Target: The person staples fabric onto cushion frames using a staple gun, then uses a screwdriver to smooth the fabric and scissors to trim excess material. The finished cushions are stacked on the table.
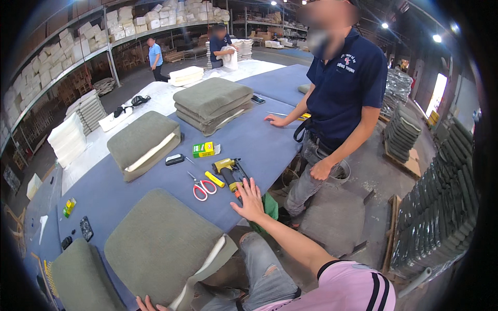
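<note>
My right hand (249, 200) reaches across the blue tabletop, fingers stretched out and apart, at the handle of a yellow and black air staple gun (227, 171). It is not wrapped round the handle. At the lower edge of the picture, the fingertips of my left hand (149, 304) lie apart on the near edge of a grey-green seat cushion (161, 241); the rest of that hand is cut off. White padding shows along the cushion's right side, where the fabric hangs loose. Red-handled scissors (204, 189) and a yellow-handled tool (215, 179) lie beside the staple gun.
A co-worker in a navy shirt (345, 83) stands at the right table edge, one hand on it. Stacked cushions (212, 101), a folded cushion (142, 142), a green-yellow box (206, 150) and phones share the blue table (150, 194). Wrapped cushion stacks (436, 207) stand at right.
</note>
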{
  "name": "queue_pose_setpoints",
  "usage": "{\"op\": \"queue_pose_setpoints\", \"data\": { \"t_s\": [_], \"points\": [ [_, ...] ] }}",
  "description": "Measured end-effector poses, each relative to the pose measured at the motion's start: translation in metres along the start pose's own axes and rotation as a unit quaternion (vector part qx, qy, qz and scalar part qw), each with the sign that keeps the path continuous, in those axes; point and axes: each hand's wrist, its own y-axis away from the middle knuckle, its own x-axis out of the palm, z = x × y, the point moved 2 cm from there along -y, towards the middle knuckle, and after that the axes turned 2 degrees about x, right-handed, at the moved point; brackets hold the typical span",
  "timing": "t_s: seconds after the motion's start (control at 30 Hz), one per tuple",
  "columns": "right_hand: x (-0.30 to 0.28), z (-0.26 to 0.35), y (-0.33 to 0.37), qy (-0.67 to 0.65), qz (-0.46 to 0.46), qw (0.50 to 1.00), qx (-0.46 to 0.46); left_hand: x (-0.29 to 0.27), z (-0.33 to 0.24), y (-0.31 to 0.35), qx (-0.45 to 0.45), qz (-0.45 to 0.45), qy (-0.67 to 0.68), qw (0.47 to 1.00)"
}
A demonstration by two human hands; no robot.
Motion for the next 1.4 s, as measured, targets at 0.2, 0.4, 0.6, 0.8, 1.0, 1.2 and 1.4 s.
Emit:
{"op": "queue_pose_setpoints", "data": {
  "t_s": [0.2, 0.4, 0.6, 0.8, 1.0, 1.2, 1.4],
  "points": [
    [0.005, -0.002, 0.003, 0.066, -0.028, 0.997, 0.029, -0.006, -0.007, -0.004, 0.004, 0.028, 0.015, 0.999],
    [0.0, -0.006, 0.026, -0.022, -0.009, 0.999, 0.048, -0.01, 0.0, 0.0, 0.007, 0.054, 0.02, 0.998],
    [-0.031, 0.047, 0.147, 0.012, 0.014, 0.999, 0.05, -0.007, -0.004, -0.002, 0.001, 0.011, 0.012, 1.0],
    [-0.043, 0.032, 0.266, -0.005, 0.183, 0.97, 0.158, -0.006, -0.009, -0.001, -0.007, 0.026, 0.016, 1.0],
    [-0.027, 0.014, 0.262, -0.049, 0.21, 0.965, 0.15, -0.003, -0.004, 0.001, -0.001, 0.02, 0.025, 0.999],
    [-0.01, 0.01, 0.265, -0.051, 0.186, 0.972, 0.132, -0.003, -0.009, -0.002, -0.004, 0.034, 0.028, 0.999],
    [-0.016, 0.011, 0.262, -0.075, 0.157, 0.973, 0.155, -0.006, -0.01, -0.005, -0.019, 0.043, 0.037, 0.998]
  ]
}}
